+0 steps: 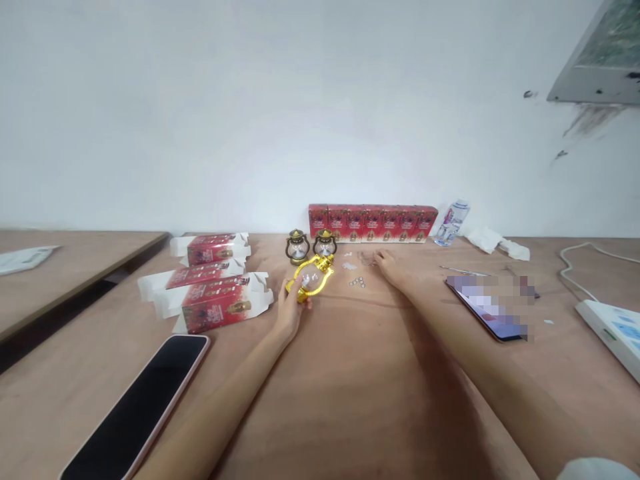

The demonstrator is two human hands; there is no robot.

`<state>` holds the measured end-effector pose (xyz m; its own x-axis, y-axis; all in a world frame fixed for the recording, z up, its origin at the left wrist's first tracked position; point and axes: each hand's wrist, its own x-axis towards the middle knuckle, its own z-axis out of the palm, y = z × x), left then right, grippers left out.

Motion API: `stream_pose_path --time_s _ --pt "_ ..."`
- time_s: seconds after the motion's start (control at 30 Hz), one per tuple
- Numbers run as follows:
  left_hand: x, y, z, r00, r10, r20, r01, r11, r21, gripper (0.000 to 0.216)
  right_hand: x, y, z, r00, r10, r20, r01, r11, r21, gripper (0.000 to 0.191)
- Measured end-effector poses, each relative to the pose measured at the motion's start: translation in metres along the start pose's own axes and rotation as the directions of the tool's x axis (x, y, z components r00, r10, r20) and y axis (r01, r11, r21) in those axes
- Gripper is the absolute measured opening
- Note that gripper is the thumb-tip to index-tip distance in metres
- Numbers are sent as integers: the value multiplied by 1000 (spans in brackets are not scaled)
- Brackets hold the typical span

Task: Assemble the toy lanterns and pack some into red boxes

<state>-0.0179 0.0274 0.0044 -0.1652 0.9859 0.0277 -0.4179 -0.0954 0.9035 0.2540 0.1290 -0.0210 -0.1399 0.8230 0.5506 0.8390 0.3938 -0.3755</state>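
My left hand [290, 308] is closed around the base of a gold mini lantern [314, 277], tilted to the right, its clear globe inside a gold frame. Further forward, my right hand [385, 261] reaches down to the table with its fingers drawn together at a group of small thin pieces [369, 257]. What its fingertips grip, if anything, is too small to make out. Between the hands lie small white pieces [347, 265] and several coin-like silvery pieces [357, 283]. Just behind the gold lantern, a dark bronze lantern [298, 248] stands upright beside a second bronze lantern [325, 243].
Red boxes [371, 223] line up along the wall, with a plastic bottle [452, 222] and crumpled tissue [484, 239] to their right. Open red cartons [215, 305] and a phone [137, 407] lie left. Right are another phone [485, 310], tweezers [465, 271] and a corded white device [613, 333].
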Motion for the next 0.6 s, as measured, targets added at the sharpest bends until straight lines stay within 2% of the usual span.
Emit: stream_pose_path --time_s 0.1,0.2,0.27,0.3,0.37,0.4,0.47,0.5,0.6 --pt "0 -2 0 1000 20 -5 -20 999 27 48 -5 -10 -4 998 -46 -34 45 998 -37 21" --pt "1 -3 0 997 79 -24 -77 994 77 44 -17 -35 -5 992 -73 -103 71 997 -28 20" --pt "0 -2 0 989 138 -48 -132 985 113 43 -31 -62 -3 979 -82 -184 92 995 47 22" --pt "-1 -2 0 981 186 -61 -177 975 135 45 -39 -78 -1 961 -77 -264 121 981 154 22" --pt "-4 0 -1 931 359 -58 -336 910 242 49 -55 -109 2 928 -101 -358 223 922 317 23" --pt "-6 1 -2 884 466 -27 -431 837 337 49 -62 -124 3 926 -126 -356 263 892 368 24" --pt "-10 2 -5 767 635 87 -564 603 565 45 -72 -147 3 920 -176 -350 323 845 427 24" --pt "-12 2 -7 721 677 148 -578 469 668 43 -76 -155 2 918 -199 -343 345 828 441 23" --pt "-16 1 -10 648 700 299 -548 157 822 39 -78 -164 0 912 -226 -342 372 805 462 21"
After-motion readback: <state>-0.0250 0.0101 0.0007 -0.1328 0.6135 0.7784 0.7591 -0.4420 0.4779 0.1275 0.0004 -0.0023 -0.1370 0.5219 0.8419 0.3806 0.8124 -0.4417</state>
